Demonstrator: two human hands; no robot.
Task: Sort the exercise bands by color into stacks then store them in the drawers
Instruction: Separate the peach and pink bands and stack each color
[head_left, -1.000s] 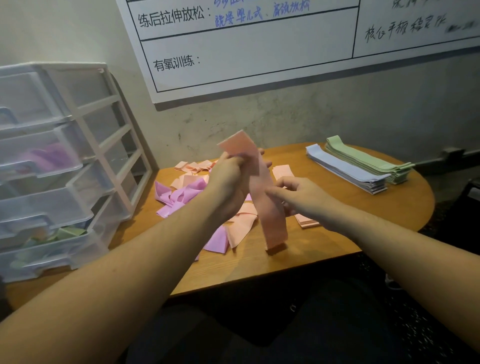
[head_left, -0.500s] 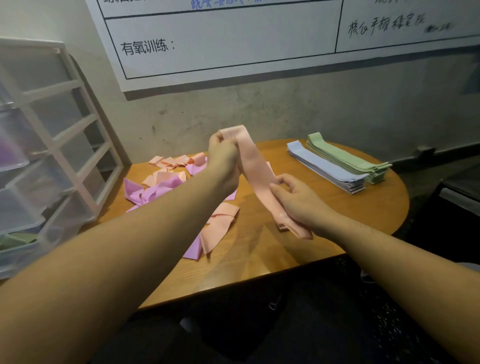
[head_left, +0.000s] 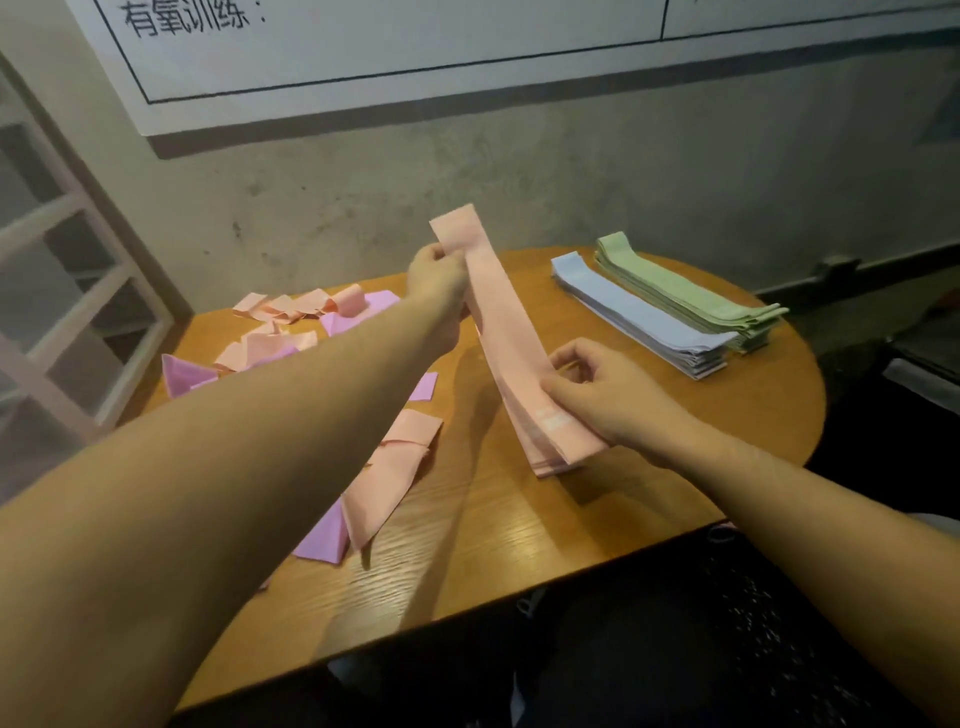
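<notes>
A long pink exercise band (head_left: 506, 332) is stretched flat between both hands above the round wooden table (head_left: 649, 493). My left hand (head_left: 436, 283) pinches its far end, raised above the table. My right hand (head_left: 608, 397) pinches its near end, just over a low pink stack (head_left: 548, 462) on the table. Loose pink and purple bands (head_left: 291, 338) lie in a heap at the left, and a folded pink band (head_left: 389, 473) lies nearer to me. A blue stack (head_left: 639, 317) and a green stack (head_left: 680, 291) sit side by side at the back right.
The white plastic drawer unit (head_left: 67, 291) stands at the left edge of the table, only its frame showing. A whiteboard (head_left: 415, 47) hangs on the grey wall behind. The table's front edge runs close to my lap.
The pink band has been pulled straight and lowered from upright to lying along the pink stack. My right hand slid down to its near end. The view shifted right and down.
</notes>
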